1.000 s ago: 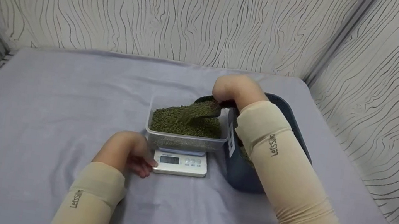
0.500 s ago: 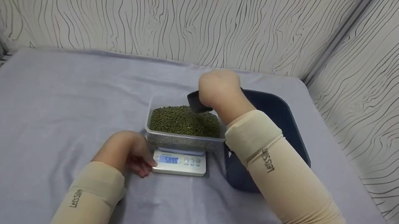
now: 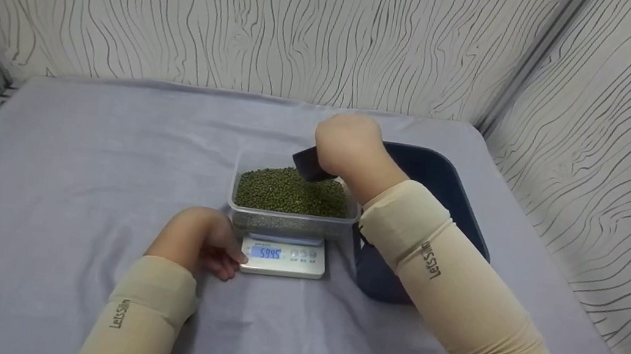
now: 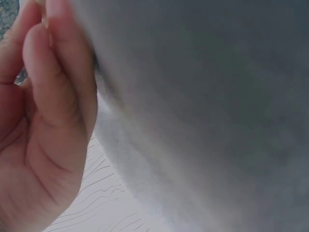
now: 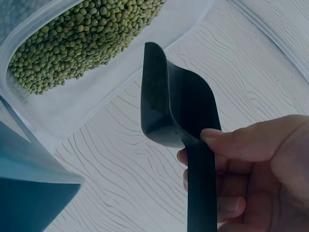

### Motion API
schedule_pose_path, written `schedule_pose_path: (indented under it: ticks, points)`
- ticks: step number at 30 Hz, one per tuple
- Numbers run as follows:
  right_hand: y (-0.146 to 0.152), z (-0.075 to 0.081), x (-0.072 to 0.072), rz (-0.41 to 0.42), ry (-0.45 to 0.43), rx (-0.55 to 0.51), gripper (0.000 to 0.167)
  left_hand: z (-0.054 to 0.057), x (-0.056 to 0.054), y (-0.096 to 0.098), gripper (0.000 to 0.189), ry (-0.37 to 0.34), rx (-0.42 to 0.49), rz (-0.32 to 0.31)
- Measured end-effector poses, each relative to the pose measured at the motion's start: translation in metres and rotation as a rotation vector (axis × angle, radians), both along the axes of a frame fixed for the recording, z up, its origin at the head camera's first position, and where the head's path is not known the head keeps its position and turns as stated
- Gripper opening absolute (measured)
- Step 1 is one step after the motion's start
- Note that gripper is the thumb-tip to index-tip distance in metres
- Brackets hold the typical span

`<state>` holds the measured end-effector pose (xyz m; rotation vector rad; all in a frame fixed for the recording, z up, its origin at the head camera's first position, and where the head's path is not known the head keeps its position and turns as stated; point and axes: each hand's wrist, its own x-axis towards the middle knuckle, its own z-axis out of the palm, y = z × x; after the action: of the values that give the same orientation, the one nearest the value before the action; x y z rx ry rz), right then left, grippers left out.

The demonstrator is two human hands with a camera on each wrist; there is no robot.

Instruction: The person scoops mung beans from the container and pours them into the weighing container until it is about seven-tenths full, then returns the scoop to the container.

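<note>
My right hand point(image 3: 350, 148) grips a black scoop point(image 3: 312, 165) by its handle, tilted over the clear plastic box point(image 3: 293, 216). In the right wrist view, the thumb presses near the base of the scoop point(image 5: 193, 96), and no beans show in its bowl. Green mung beans point(image 3: 282, 193) are heaped in the box, which stands on a white kitchen scale point(image 3: 281, 267). Its lit display seems to read 594.5. At the scale's left front corner my left hand point(image 3: 208, 239) rests with a fingertip touching it; its other fingers point(image 4: 53, 77) are loosely bent.
A dark blue bin point(image 3: 445, 177) stands right of the box, partly hidden by my right forearm. Grey-lilac cloth point(image 3: 76, 168) covers the table. Wood-patterned panels point(image 3: 221, 15) close off the back and sides.
My right hand moved left and turned the scoop over, pouring its beans into the box. The display lit up, and its reading rose from about 588.8. The left hand stayed put.
</note>
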<state>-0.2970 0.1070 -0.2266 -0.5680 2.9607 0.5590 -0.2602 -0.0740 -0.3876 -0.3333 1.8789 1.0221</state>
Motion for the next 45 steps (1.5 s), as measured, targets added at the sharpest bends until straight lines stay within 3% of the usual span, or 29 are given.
schedule_pose_path:
  ticks: [5, 13, 21, 32, 36, 41, 45]
  points:
    - [0.006, 0.000, -0.005, -0.015, -0.061, -0.052, 0.012, 0.001, 0.000, 0.000, 0.014, 0.000, 0.002, -0.020]
    - [0.011, -0.003, -0.010, -0.040, -0.123, -0.102, 0.008, 0.003, 0.001, 0.000, 0.014, -0.012, 0.002, -0.001]
    - [0.022, 0.002, -0.020, 0.046, -0.266, -0.207, 0.014, 0.001, -0.001, 0.000, 0.016, -0.016, 0.009, -0.035]
    - [0.066, 0.009, -0.040, 0.074, -0.347, -0.299, 0.015, -0.002, 0.000, 0.001, 0.015, 0.015, 0.001, -0.024]
    - [0.087, 0.011, -0.046, 0.022, -0.410, -0.341, 0.018, -0.002, 0.000, 0.001, 0.015, 0.007, -0.001, -0.009]
    - [0.111, 0.012, -0.051, -0.112, -0.517, -0.427, 0.021, -0.002, 0.000, 0.001, 0.015, 0.004, -0.008, 0.006]
    - [0.128, 0.016, -0.051, -0.199, -0.544, -0.482, 0.019, -0.001, 0.001, 0.001, 0.016, -0.001, -0.013, 0.005]
